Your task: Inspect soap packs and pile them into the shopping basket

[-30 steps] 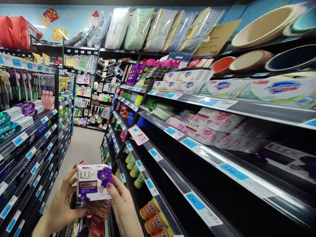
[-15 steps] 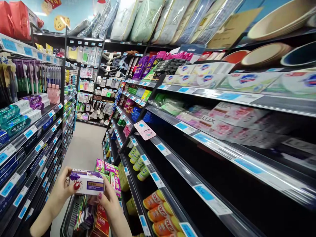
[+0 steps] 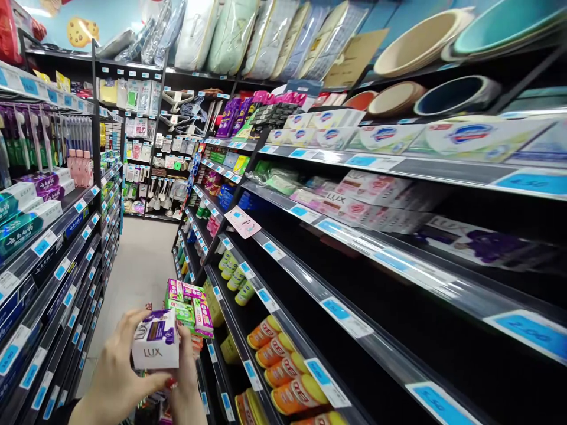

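A white and purple LUX soap box [image 3: 155, 355] is held low in front of me, its end panel towards the camera and its top leaning away. My left hand [image 3: 116, 361] grips the box's left side, fingers behind it and the red-nailed thumb below. Along the right side, my right hand [image 3: 186, 360] is closed on the same box, most of its fingers hidden. Just beyond the hands are stacked pink and green boxes [image 3: 201, 313]. Beneath the hands, packed goods show only in part.
Shelves of toothpaste boxes [image 3: 31, 227] and toothbrushes line the left. On the right, shelves carry Safeguard-style soap boxes [image 3: 385, 137], pink LUX packs [image 3: 354, 200] and orange bottles [image 3: 283, 369]. The aisle floor [image 3: 137, 254] runs between them to a back rack of hanging goods.
The soap box has been turned from its long printed side to its LUX end panel, and both hands have shifted their hold. The view has swung to the right.
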The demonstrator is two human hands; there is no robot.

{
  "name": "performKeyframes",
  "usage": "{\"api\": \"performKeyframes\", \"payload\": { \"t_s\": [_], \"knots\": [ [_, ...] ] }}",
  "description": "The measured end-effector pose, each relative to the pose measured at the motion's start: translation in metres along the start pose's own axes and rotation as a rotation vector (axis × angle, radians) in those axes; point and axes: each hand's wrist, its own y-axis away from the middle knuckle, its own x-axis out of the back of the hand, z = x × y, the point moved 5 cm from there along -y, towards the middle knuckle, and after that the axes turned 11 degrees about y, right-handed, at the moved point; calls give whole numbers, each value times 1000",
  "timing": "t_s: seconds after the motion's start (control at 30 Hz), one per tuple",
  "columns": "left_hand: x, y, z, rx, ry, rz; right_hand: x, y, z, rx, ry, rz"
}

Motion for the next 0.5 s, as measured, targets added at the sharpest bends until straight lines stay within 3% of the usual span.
{"api": "performKeyframes", "payload": {
  "t_s": [0.13,0.23,0.33,0.43,0.5],
  "knots": [
    [5,5,0,-141,9,42,-3,-1,24,-65,-113,-59],
    [11,6,-3,-111,62,21,-2,2,27,9,-116,-25],
    [13,4,-14,30,257,-86,-1,14,7,337,118,106],
    [7,3,-27,187,669,-253,-14,41,-22,840,627,265],
    [3,2,-34,214,897,-298,-32,59,-29,1072,948,324]
  ]
}}
